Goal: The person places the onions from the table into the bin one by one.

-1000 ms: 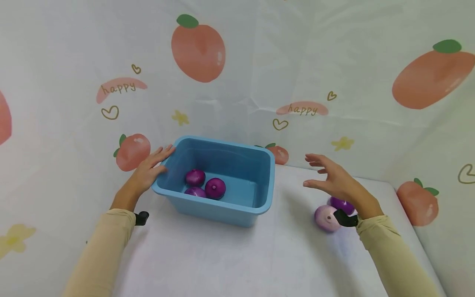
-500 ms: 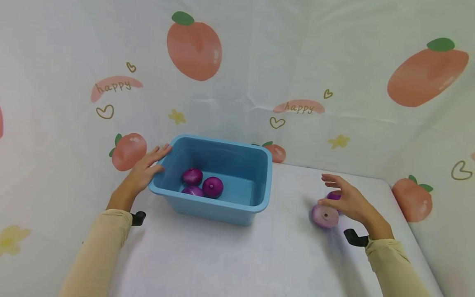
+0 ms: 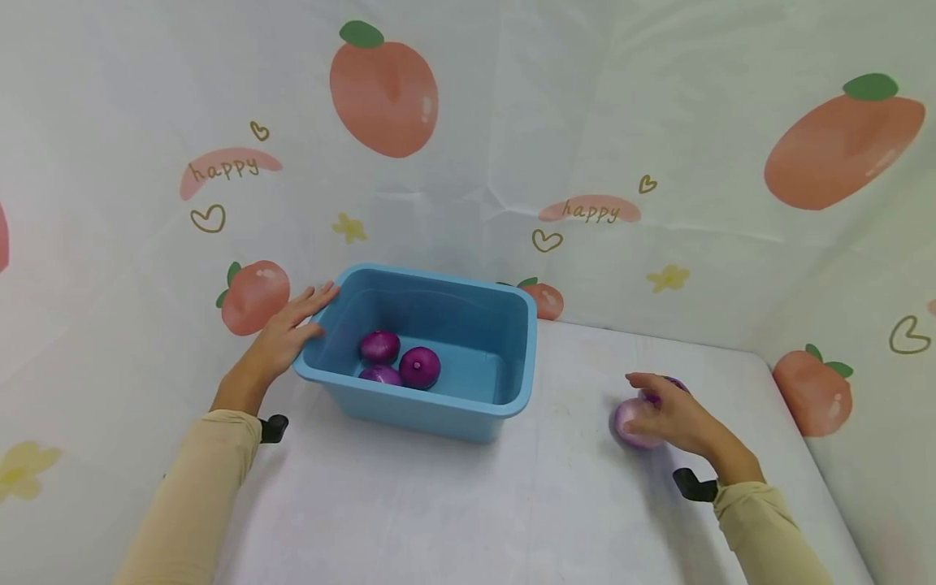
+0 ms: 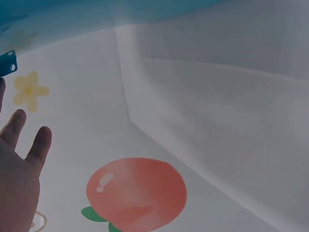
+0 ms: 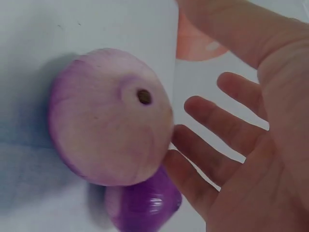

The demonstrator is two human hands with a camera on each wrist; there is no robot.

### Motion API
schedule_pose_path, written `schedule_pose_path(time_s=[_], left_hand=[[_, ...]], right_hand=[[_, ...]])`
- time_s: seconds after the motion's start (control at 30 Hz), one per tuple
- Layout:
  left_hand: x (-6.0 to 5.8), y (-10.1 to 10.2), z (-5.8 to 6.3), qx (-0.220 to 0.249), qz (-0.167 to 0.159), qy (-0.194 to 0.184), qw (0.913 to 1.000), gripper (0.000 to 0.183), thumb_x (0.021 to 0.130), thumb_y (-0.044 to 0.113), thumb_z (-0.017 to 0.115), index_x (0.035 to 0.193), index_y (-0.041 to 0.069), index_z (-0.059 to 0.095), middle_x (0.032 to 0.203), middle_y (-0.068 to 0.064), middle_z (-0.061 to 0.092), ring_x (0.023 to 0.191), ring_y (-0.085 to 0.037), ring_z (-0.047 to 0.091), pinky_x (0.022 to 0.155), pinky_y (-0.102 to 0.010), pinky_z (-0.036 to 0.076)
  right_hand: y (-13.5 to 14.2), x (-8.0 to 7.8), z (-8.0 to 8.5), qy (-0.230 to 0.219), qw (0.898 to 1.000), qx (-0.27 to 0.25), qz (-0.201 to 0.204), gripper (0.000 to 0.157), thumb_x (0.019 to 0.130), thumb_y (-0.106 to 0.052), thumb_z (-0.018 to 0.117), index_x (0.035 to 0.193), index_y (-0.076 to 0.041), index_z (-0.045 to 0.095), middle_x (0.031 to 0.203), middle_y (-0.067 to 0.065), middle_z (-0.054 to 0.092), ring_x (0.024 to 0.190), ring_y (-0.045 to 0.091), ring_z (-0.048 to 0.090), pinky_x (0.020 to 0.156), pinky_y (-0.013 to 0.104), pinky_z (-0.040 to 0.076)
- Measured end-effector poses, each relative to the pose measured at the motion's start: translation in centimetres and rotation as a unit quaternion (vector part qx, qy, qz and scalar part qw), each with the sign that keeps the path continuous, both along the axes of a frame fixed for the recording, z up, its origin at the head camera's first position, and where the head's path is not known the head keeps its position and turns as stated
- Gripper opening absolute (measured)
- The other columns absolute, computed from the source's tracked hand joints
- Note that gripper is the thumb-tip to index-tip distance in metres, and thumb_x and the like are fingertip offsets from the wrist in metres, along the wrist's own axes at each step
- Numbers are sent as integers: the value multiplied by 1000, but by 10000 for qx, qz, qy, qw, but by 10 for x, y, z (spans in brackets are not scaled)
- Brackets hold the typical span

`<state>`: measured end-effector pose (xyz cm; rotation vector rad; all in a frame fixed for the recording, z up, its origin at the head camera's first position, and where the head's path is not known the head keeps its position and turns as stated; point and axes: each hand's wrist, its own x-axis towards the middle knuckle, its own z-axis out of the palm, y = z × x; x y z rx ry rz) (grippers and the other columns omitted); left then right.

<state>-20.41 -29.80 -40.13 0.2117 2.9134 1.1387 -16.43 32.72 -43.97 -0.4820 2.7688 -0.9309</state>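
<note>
My left hand (image 3: 281,337) rests with extended fingers along the left rim of a blue plastic bin (image 3: 417,416). Inside lie three purple onions, among them a round one (image 3: 420,368). On the right side of the table, my right hand (image 3: 683,420) is over a pale pinkish onion (image 5: 106,121), thumb on the near side and fingers beyond it. In the right wrist view its spread fingers (image 5: 207,125) come right up to that onion's side, not wrapped round it. A darker purple onion (image 5: 145,203) sits against the pale one, partly hidden by the hand in the head view.
A white cloth covers the table (image 3: 453,512) and rises behind as a backdrop (image 3: 468,122) printed with peaches, hearts and "happy". The bin stands close to the back edge. Another side of the cloth rises at the right.
My right hand has moved right and down from above the table to the pale onion. The left hand stays on the bin's rim. The onions in the bin have not moved.
</note>
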Motion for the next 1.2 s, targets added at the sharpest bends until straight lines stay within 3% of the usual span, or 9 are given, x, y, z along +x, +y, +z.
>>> schedule_pose_path(time_s=[0.13, 0.33, 0.4, 0.6, 0.7, 0.87, 1.03, 1.2], left_hand=[[0, 0, 1, -42, -2, -9, 10000, 66, 100, 25, 47, 159, 45, 26, 172, 3, 22, 162, -35, 6, 111, -84, 20], [0, -2, -1, -29, -18, 5, 10000, 65, 100, 25, 46, 159, 45, 26, 171, 2, 22, 162, -35, 6, 112, -84, 18], [0, -2, -1, -27, -10, 1, 10000, 65, 100, 25, 46, 159, 46, 26, 172, 1, 22, 162, -35, 6, 112, -84, 17], [0, -2, -1, -92, -14, -9, 10000, 65, 101, 25, 46, 159, 45, 25, 172, 2, 22, 162, -35, 6, 112, -84, 19], [1, -1, 0, -103, -7, -5, 9999, 65, 101, 25, 46, 159, 45, 25, 172, 2, 22, 162, -35, 7, 112, -83, 20], [1, 0, 0, -113, 1, 15, 9999, 65, 101, 24, 45, 160, 44, 25, 171, 2, 22, 162, -35, 7, 113, -84, 18], [1, 0, 1, -114, 16, 37, 9999, 65, 101, 24, 46, 160, 44, 26, 171, 2, 22, 162, -35, 6, 113, -84, 17], [0, 0, 0, -98, 26, 51, 9999, 65, 101, 25, 46, 159, 45, 26, 171, 3, 23, 162, -35, 8, 112, -84, 18]], right_hand=[[-3, 3, -6, -97, 9997, 230, -81, 73, 80, -31, 85, 139, -1, 57, 138, 24, 61, 126, 45, 57, 104, 64, 47], [-4, 6, -15, 150, 9989, 453, -13, 61, 77, -20, 86, 130, 0, 64, 129, 23, 66, 120, 44, 60, 99, 64, 50], [-4, 8, -19, 58, 9991, 423, -1, 61, 76, -20, 86, 130, 0, 64, 131, 24, 64, 119, 44, 60, 98, 63, 50], [-6, 12, -33, -613, 9978, 248, -102, 64, 79, -28, 85, 134, -7, 62, 131, 20, 65, 106, 30, 62, 86, 46, 56], [-8, 12, -37, -655, 9974, 257, -133, 67, 78, -29, 85, 136, -6, 60, 129, 20, 65, 102, 28, 63, 84, 47, 59], [-9, 12, -35, -717, 9962, 429, -249, 71, 79, -30, 84, 137, -2, 56, 122, 22, 68, 99, 28, 64, 82, 49, 59], [-9, 13, -32, -678, 9939, 779, -376, 59, 80, -36, 82, 123, -2, 61, 102, 16, 71, 85, 24, 64, 69, 40, 57], [-10, 13, -26, -1305, 9879, 578, -613, 57, 87, -42, 75, 124, -3, 53, 99, 16, 66, 71, 22, 63, 51, 35, 56]])
